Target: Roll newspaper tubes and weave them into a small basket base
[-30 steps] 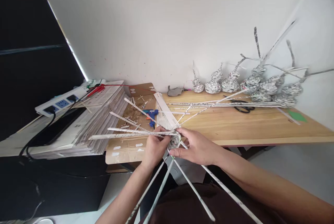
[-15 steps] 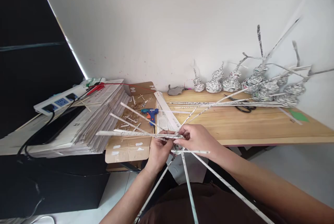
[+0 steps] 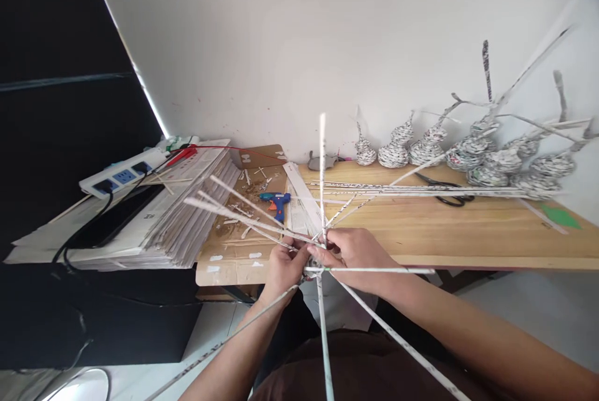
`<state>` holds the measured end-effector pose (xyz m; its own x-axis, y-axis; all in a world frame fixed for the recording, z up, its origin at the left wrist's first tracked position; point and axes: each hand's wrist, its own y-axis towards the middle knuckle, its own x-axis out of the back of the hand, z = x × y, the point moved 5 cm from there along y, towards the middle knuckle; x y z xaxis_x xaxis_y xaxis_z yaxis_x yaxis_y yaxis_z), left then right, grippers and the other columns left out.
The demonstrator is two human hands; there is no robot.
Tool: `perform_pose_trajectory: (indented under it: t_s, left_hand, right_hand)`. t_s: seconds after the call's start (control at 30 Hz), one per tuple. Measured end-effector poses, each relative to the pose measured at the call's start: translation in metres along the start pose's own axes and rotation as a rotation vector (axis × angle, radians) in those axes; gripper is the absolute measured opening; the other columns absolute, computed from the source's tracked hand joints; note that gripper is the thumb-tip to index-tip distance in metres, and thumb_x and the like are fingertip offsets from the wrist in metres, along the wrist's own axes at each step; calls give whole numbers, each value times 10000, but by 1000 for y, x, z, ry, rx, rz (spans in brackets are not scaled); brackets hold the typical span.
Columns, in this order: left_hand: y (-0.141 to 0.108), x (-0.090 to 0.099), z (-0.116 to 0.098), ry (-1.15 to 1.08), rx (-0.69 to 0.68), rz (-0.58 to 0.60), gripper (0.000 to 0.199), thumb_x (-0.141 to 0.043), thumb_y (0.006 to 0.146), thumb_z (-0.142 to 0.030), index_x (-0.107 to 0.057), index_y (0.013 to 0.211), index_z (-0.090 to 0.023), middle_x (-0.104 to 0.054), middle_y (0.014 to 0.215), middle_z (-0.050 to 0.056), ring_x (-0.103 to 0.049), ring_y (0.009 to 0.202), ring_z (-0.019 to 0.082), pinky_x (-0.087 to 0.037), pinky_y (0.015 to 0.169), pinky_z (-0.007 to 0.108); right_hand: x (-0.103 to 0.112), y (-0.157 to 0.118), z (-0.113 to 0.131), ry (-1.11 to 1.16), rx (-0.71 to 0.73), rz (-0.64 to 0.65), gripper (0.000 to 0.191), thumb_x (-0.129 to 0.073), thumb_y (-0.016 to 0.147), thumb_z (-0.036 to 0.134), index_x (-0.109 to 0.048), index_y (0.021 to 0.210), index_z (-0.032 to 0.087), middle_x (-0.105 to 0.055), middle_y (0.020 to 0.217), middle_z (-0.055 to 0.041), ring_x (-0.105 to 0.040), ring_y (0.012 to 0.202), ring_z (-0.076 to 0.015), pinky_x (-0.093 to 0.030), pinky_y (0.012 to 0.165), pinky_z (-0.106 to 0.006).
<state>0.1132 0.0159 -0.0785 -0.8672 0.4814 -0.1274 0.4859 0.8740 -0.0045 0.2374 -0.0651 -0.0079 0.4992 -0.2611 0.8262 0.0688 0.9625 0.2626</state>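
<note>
Between my two hands, close to the table's front edge, is a small woven paper piece (image 3: 312, 267) with several rolled newspaper sticks spreading from it. My left hand (image 3: 284, 271) pinches its left side, fingers closed round the sticks that point left. My right hand (image 3: 359, 256) is closed at its right side, thumb and fingers on the base of a paper stick (image 3: 322, 170) that points up and away from me. Another stick (image 3: 384, 270) lies across below my right hand. Longer ones (image 3: 397, 335) reach down towards my lap. My fingers hide much of the weave.
Woven gourd shapes (image 3: 393, 153) line the wall on the wooden table (image 3: 374, 242). Near them lie loose paper sticks (image 3: 421, 190) and black scissors (image 3: 456, 200). A blue glue gun (image 3: 279, 204) rests on cardboard (image 3: 229, 264). At left, a power strip (image 3: 124, 173) lies on stacked paper (image 3: 187, 226).
A stick near my right hand now points straight up. The crosswise stick reaches further right, and a lower stick has swung left over my left forearm. The view has shifted slightly.
</note>
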Motion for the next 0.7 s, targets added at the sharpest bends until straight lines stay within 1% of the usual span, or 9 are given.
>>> perform_pose_trajectory:
  t_s: [0.07, 0.13, 0.2, 0.27, 0.3, 0.37, 0.47, 0.6, 0.7]
  left_hand:
    - [-2, 14, -6, -45, -6, -58, 328, -760, 686, -384, -622, 869, -149, -599, 593, -38, -522, 416, 87, -404, 373, 187]
    - [-5, 32, -14, -82, -33, -135, 345, -781, 667, -358, -640, 893, -138, -617, 609, -25, -541, 442, 86, -408, 398, 180]
    - [-10, 49, -20, -93, -42, -209, 320, -785, 666, -347, -644, 861, -135, -619, 605, -22, -535, 435, 78, -397, 398, 173]
    - [-14, 62, -24, -119, -44, -271, 311, -795, 647, -341, -641, 827, -139, -619, 603, -24, -517, 414, 72, -376, 377, 171]
    - [-17, 66, -25, -132, -43, -291, 318, -800, 636, -342, -641, 824, -139, -619, 604, -25, -507, 405, 71, -366, 365, 172]
    - [-20, 70, -26, -150, -29, -305, 343, -808, 612, -347, -647, 829, -137, -614, 598, -26, -491, 391, 72, -354, 351, 177]
    - [-24, 73, -27, -133, -8, -295, 365, -805, 605, -359, -652, 850, -137, -614, 596, -26, -489, 395, 76, -361, 360, 185]
    - [-27, 78, -27, -115, -12, -300, 344, -792, 632, -354, -645, 866, -149, -629, 623, -25, -507, 419, 83, -374, 379, 187]
    - [-24, 78, -24, -121, 3, -293, 338, -795, 628, -362, -642, 837, -144, -628, 599, -23, -499, 397, 84, -366, 370, 194]
  right_hand:
    - [-2, 3, -1, 155, 52, 44, 394, -379, 964, 455, -633, 822, 190, -654, 705, -15, -586, 626, -141, -369, 568, -235]
    - [-8, 11, -8, 232, 85, 45, 448, -288, 1001, 401, -663, 882, 185, -673, 744, -26, -612, 677, -150, -417, 619, -243]
    - [-19, 26, -15, 201, 132, 21, 435, -292, 1004, 360, -683, 968, 173, -702, 849, -58, -636, 786, -178, -452, 719, -276]
    - [-36, 46, -16, 102, 240, 28, 328, -411, 970, 325, -673, 1081, 161, -695, 1038, -100, -616, 969, -221, -443, 868, -332]
    - [-46, 56, -14, 46, 298, 37, 315, -453, 951, 300, -652, 1142, 149, -678, 1102, -121, -592, 1031, -240, -426, 918, -361]
    - [-64, 77, -9, -57, 364, 69, 344, -490, 929, 275, -611, 1214, 125, -657, 1138, -148, -559, 1086, -261, -409, 955, -403]
    - [-81, 99, 1, -173, 415, 53, 392, -467, 937, 256, -563, 1262, 58, -614, 1207, -197, -510, 1165, -274, -359, 1017, -437]
    - [-89, 108, 3, -223, 390, 72, 352, -450, 944, 240, -588, 1221, 72, -638, 1152, -179, -520, 1134, -262, -360, 1010, -420]
    - [-89, 106, 0, -201, 355, 111, 361, -429, 946, 198, -563, 1263, 89, -627, 1182, -173, -504, 1157, -258, -359, 1005, -410]
